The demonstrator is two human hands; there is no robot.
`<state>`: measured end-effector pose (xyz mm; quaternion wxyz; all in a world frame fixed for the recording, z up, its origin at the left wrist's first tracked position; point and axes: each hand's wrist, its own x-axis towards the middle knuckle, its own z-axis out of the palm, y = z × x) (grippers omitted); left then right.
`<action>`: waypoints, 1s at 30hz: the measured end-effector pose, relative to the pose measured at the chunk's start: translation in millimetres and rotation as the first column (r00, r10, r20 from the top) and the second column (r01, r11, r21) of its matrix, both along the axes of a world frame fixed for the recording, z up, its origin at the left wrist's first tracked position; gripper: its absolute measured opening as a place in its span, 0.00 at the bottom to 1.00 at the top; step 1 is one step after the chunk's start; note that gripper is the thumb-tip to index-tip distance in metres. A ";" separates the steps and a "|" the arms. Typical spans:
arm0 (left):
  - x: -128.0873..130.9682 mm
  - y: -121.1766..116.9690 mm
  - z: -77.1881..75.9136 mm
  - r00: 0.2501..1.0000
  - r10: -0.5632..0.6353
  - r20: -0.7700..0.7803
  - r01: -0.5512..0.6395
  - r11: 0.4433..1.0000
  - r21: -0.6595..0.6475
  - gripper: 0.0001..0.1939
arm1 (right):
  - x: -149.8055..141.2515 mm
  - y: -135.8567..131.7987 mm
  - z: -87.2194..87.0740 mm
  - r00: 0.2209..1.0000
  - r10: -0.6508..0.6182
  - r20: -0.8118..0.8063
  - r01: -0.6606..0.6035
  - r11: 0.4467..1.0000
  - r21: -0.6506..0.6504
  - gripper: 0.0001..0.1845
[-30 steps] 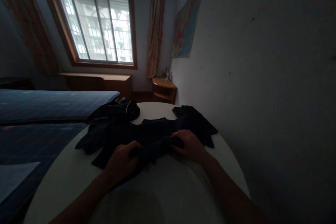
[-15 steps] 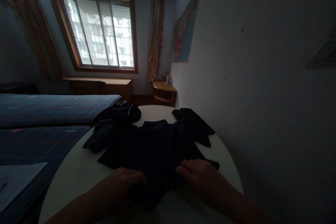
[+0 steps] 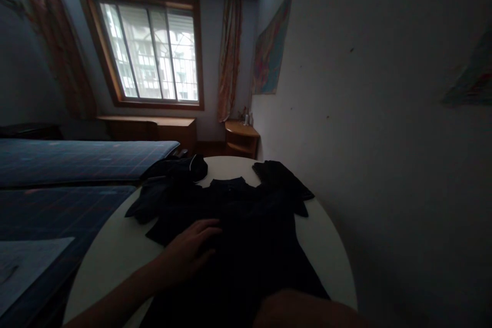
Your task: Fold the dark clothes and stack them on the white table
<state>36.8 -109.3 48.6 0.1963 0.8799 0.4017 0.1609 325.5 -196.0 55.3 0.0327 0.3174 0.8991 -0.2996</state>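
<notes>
A dark collared shirt (image 3: 246, 236) lies spread over the round white table (image 3: 115, 246), its collar at the far side and its lower part running toward me. My left hand (image 3: 196, 246) rests on the left half of the shirt, fingers stretched out and a little apart. At the bottom edge of the view, my right hand (image 3: 292, 310) is over the lower right part of the shirt. Its fingers are dim and hidden, so their grip does not show.
Other dark clothes (image 3: 288, 179) lie at the table's far right, and a dark bundle with white piping (image 3: 180, 168) at its far left. A bed with a blue plaid mattress (image 3: 77, 161) stands to the left. A wall (image 3: 384, 164) rises at the right.
The shirt has been laid out flatter and now reaches further toward me. My left hand has moved slightly forward and opened over it. My right hand has drawn back to the bottom edge.
</notes>
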 end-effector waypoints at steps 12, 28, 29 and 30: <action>-3.9 19.6 -25.7 0.947 0.113 -0.300 -0.092 0.992 0.084 0.12 | 14.2 35.5 -10.0 0.959 -0.270 0.088 0.208 0.880 0.428 0.08; -21.3 96.5 -5.7 0.853 0.465 -0.237 -0.391 0.870 0.299 0.21 | 23.1 92.2 20.7 0.887 -0.449 -0.103 0.460 0.853 0.246 0.11; -22.8 104.1 -8.2 0.817 0.512 -0.266 -0.428 0.847 0.317 0.22 | 28.7 108.0 19.4 0.841 -0.525 -0.133 0.538 0.780 0.321 0.11; -23.5 110.2 -9.4 0.787 0.545 -0.289 -0.456 0.830 0.322 0.23 | 34.6 123.6 17.3 0.794 -0.585 -0.166 0.597 0.696 0.399 0.11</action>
